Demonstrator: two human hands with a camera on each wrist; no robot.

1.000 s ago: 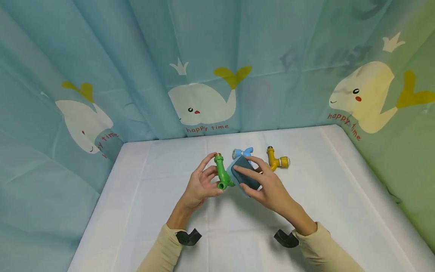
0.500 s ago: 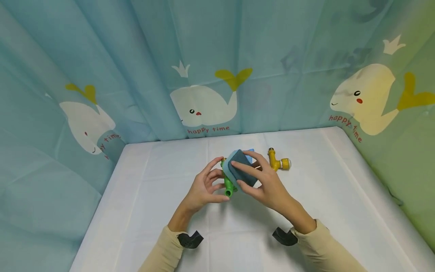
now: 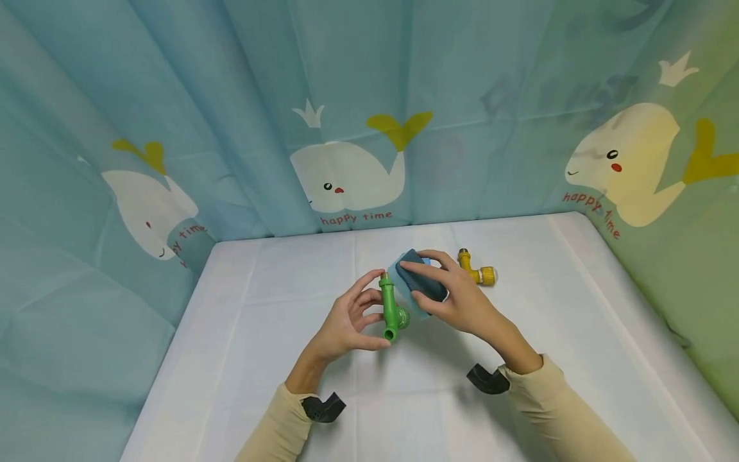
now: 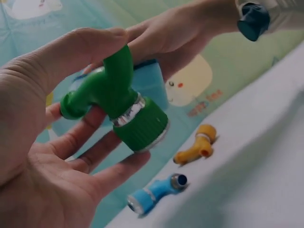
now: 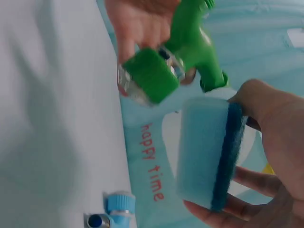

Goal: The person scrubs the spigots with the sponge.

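Note:
My left hand [image 3: 346, 324] holds a green tap [image 3: 389, 308] above the table, its ends between thumb and fingertips. In the left wrist view, the tap's ribbed green knob [image 4: 141, 126] points away from the palm. My right hand [image 3: 464, 298] grips a two-layer sponge [image 3: 426, 283], light blue foam with a dark blue scouring side, between thumb and fingers. The foam side faces the tap. A narrow gap shows between the sponge [image 5: 202, 149] and the green tap [image 5: 190, 42] in the right wrist view.
A yellow tap [image 3: 476, 273] lies on the white-covered table [image 3: 260, 346], right of the sponge. Behind the sponge lies a light blue tap [image 4: 154, 192], mostly hidden in the head view. A blue-green curtain [image 3: 242, 128] printed with whales rises at the table's far edge.
The sponge moved left across the green tap, then back to the right and away. The green tap shifted slightly right and down, and its knob now shows more.

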